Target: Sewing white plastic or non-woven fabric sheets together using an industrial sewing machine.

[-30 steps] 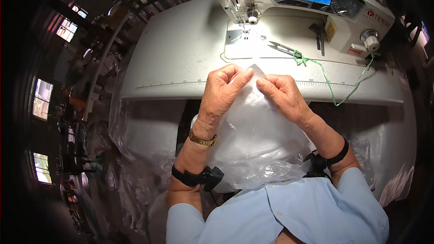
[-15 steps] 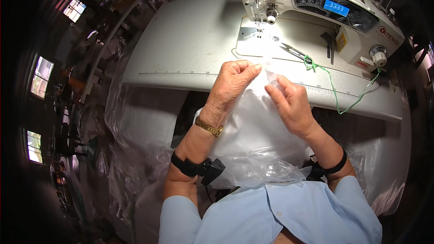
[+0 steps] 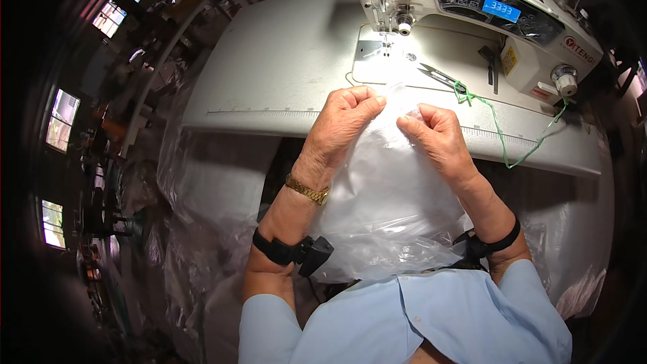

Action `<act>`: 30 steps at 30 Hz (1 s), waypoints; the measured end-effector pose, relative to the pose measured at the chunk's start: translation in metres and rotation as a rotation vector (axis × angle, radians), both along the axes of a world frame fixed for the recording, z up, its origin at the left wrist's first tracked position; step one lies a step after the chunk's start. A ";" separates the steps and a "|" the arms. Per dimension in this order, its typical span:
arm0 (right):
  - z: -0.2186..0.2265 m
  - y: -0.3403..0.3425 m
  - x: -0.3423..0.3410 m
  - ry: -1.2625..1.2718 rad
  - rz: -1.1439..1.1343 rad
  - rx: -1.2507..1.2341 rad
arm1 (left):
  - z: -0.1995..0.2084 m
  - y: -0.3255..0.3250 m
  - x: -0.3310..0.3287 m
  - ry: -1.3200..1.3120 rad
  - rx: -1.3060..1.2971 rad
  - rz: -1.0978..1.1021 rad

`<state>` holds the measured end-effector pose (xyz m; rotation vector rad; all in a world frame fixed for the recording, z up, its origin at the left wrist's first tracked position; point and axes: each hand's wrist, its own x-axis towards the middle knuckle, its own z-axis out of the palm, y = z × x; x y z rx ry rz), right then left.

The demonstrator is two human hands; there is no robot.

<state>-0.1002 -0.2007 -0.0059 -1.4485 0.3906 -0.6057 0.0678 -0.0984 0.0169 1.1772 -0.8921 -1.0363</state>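
Note:
A translucent white plastic sheet point(image 3: 397, 195) hangs from my fingers over the table's front edge and spreads across my lap. My left hand point(image 3: 347, 116) pinches its upper edge between thumb and forefinger. A short way to the right, my right hand point(image 3: 438, 136) pinches the same edge, thumb facing the left hand. Between the hands the plastic stands up in a crumpled strip, below the needle area of a white sewing machine point(image 3: 472, 0). The presser foot point(image 3: 387, 47) is lit, with the sheet apart from it.
Thread snips point(image 3: 441, 78) with a green cord point(image 3: 497, 125) lie right of the needle plate point(image 3: 367, 67). Further right is a dark flat tool point(image 3: 490, 67). A ruler scale runs along the front of the table point(image 3: 263, 81). More plastic sheeting point(image 3: 209, 189) drapes at the left.
My right hand has moved slightly right and down, widening the gap between the hands. The plastic between them is spread more. My left hand has shifted slightly left.

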 end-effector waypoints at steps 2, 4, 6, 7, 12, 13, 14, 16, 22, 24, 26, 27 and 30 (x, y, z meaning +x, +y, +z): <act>0.001 0.000 0.002 0.003 0.005 0.011 | 0.000 0.001 0.001 -0.003 0.008 0.013; -0.002 -0.004 0.005 0.004 0.012 0.021 | 0.004 0.002 -0.001 -0.010 0.016 0.028; -0.010 -0.013 0.007 0.011 -0.001 -0.103 | 0.013 0.001 -0.005 -0.008 0.019 0.013; -0.007 -0.014 0.007 0.011 0.001 -0.102 | 0.014 0.002 -0.006 -0.008 0.021 0.014; 0.003 -0.008 0.020 -0.120 -0.029 -0.028 | 0.013 0.005 -0.005 -0.042 0.027 0.033; 0.004 -0.008 0.019 -0.122 -0.031 -0.029 | 0.014 0.004 -0.005 -0.043 0.027 0.032; 0.006 -0.010 0.017 -0.066 -0.001 -0.053 | 0.015 0.004 -0.005 -0.040 0.033 0.026; 0.006 -0.012 0.015 -0.012 0.030 -0.076 | 0.016 0.004 -0.005 -0.038 0.040 0.022; 0.013 -0.005 0.016 -0.027 -0.040 -0.152 | 0.020 0.003 -0.004 -0.188 0.018 0.078; 0.015 -0.003 0.017 -0.023 -0.071 -0.216 | 0.011 0.001 0.004 -0.403 0.013 0.107; 0.014 -0.003 0.017 -0.016 -0.080 -0.262 | 0.012 0.000 0.003 -0.353 -0.010 0.100; 0.013 -0.003 0.017 -0.009 -0.089 -0.306 | 0.012 -0.001 0.001 -0.304 -0.030 0.093; 0.012 -0.004 0.016 -0.021 -0.108 -0.277 | 0.010 -0.006 -0.006 -0.226 -0.070 0.178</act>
